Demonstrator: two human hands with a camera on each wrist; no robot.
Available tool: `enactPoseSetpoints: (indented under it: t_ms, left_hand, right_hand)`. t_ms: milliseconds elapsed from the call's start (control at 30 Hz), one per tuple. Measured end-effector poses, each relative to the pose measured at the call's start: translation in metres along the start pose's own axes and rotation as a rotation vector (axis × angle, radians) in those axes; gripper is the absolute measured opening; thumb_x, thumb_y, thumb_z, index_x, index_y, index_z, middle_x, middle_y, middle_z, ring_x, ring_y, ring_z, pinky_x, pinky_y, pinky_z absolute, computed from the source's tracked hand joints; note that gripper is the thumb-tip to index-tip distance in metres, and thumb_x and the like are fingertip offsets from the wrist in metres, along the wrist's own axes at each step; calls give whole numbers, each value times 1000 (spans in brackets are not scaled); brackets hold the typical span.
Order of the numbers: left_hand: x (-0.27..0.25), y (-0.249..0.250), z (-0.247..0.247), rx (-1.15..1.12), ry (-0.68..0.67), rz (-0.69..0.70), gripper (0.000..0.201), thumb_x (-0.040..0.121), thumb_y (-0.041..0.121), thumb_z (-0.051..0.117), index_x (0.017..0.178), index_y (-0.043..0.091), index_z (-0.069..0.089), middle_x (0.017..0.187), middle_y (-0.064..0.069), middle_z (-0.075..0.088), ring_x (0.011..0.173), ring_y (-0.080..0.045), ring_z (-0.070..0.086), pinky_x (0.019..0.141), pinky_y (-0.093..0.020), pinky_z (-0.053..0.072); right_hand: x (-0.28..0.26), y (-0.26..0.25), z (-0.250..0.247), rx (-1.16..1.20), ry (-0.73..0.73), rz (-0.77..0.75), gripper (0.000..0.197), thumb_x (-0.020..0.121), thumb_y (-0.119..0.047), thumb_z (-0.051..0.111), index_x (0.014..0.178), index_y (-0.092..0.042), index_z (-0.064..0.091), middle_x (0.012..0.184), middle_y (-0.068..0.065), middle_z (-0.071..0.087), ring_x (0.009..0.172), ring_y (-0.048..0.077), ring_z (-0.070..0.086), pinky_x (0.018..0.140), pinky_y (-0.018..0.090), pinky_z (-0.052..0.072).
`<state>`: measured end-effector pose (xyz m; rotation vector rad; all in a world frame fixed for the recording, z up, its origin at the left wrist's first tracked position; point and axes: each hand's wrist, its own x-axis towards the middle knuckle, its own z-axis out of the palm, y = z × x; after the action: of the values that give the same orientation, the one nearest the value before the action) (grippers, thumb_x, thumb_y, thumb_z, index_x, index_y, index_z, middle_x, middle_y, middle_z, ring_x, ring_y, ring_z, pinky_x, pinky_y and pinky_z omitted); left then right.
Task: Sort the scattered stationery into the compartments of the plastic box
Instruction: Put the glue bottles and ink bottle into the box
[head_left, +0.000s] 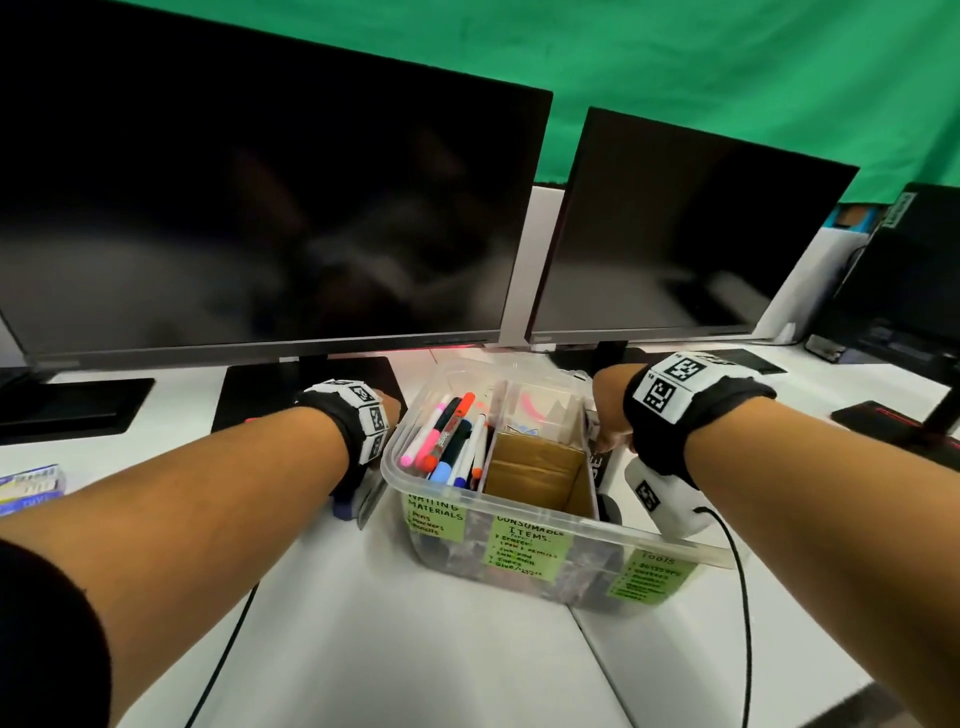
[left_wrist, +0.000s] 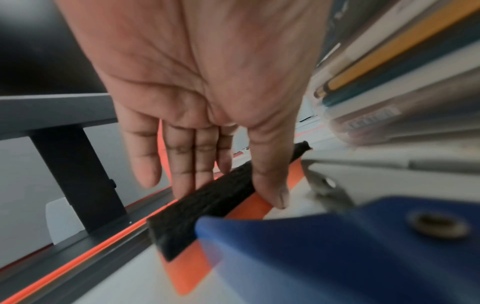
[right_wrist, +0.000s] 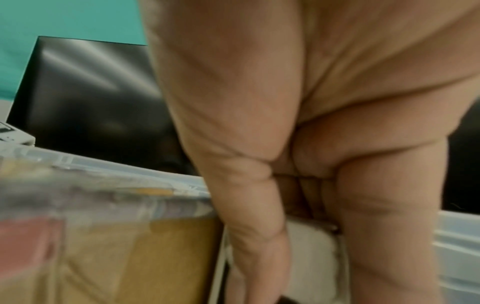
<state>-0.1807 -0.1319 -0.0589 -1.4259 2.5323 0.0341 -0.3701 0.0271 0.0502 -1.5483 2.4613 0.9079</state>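
The clear plastic box (head_left: 519, 512) stands mid-desk with green labels on its front. Its left compartment holds several pens and markers (head_left: 447, 441); the middle one is a cardboard insert (head_left: 535, 467). My left hand (head_left: 387, 410) is down beside the box's left wall. There its thumb and fairly straight fingers (left_wrist: 182, 174) pinch an orange whiteboard eraser with black felt (left_wrist: 197, 214) that lies on the desk. My right hand (head_left: 610, 421) reaches down at the box's right end. Its fingers curl round a white object (right_wrist: 311, 263) that I cannot identify; their tips are hidden.
Two dark monitors (head_left: 260, 208) (head_left: 675, 234) stand close behind the box, and a stand base (head_left: 270, 389) lies by my left hand. A blue-handled tool (left_wrist: 337, 246) lies under my left wrist. A blue-and-white packet (head_left: 31, 488) sits at the left edge. Wrist cables (head_left: 743, 597) trail forward.
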Motion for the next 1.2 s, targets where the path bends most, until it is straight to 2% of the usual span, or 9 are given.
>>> enactPoseSetpoints:
  t_ms: [133, 233, 400, 567, 733, 867, 967, 1067, 1200]
  left_hand:
    - [-12, -8, -8, 100, -49, -23, 62, 45, 52, 82, 99, 27, 67, 86, 7, 70, 76, -18, 69, 69, -31, 57]
    - [-33, -13, -35, 154, 58, -83, 38, 63, 42, 75, 93, 19, 69, 80, 3, 67, 75, -21, 68, 73, -31, 59]
    - [-74, -19, -87, 22, 309, -100, 40, 77, 43, 68, 103, 13, 64, 95, -5, 67, 87, -24, 67, 71, -28, 52]
    - [-110, 1, -109, -82, 458, 37, 47, 79, 50, 65, 111, 16, 58, 96, -1, 58, 88, -21, 61, 71, -31, 51]
    - [-135, 38, -114, -125, 480, 226, 43, 79, 47, 67, 108, 17, 61, 91, 1, 57, 80, -17, 60, 64, -27, 43]
    - [-144, 57, -112, -186, 491, 329, 46, 81, 48, 65, 115, 18, 60, 96, 0, 62, 85, -16, 61, 68, -26, 45]
    - [-144, 59, -106, -199, 449, 341, 68, 78, 57, 64, 132, 20, 47, 119, -2, 58, 106, -21, 59, 88, -34, 51]
    - [-141, 50, -91, -82, 231, 229, 96, 71, 74, 56, 147, 24, 27, 142, -6, 42, 126, -26, 47, 105, -42, 42]
    - [-145, 44, -73, -11, -21, 199, 101, 71, 83, 40, 152, 27, 15, 158, -4, 21, 144, -26, 26, 116, -45, 24]
  right_hand:
    - [-3, -1, 2, 9, 33, -2, 55, 86, -41, 65, 125, -3, 59, 120, 10, 64, 98, 22, 57, 96, 29, 43]
    - [-13, 5, -3, 100, 91, 23, 59, 77, -44, 73, 119, -4, 62, 96, 7, 59, 87, 21, 52, 86, 31, 46]
    - [-31, 15, -20, 545, 330, 27, 51, 82, -44, 67, 113, -4, 63, 100, 11, 67, 93, 27, 64, 86, 35, 53]
    - [-46, -2, -30, 1092, 353, -170, 49, 89, -45, 58, 116, -4, 60, 110, 11, 67, 95, 24, 68, 81, 34, 55]
    - [-57, -4, -31, 1357, 309, -229, 47, 85, -40, 65, 112, -2, 60, 94, 17, 70, 78, 27, 57, 58, 28, 43]
    - [-68, 8, -32, 1334, 342, -222, 20, 88, -17, 64, 98, 0, 63, 68, 11, 59, 55, 18, 55, 47, 22, 39]
    - [-77, 31, -39, 1134, 466, -126, 11, 86, -17, 66, 86, -6, 64, 62, 6, 57, 48, 15, 53, 45, 21, 45]
    - [-82, 62, -45, 830, 512, 47, 19, 81, -19, 69, 83, 0, 68, 61, 9, 60, 56, 23, 56, 62, 32, 52]
    - [-81, 82, -34, 643, 367, 204, 22, 83, -15, 67, 66, -2, 62, 54, 8, 58, 52, 21, 52, 54, 25, 44]
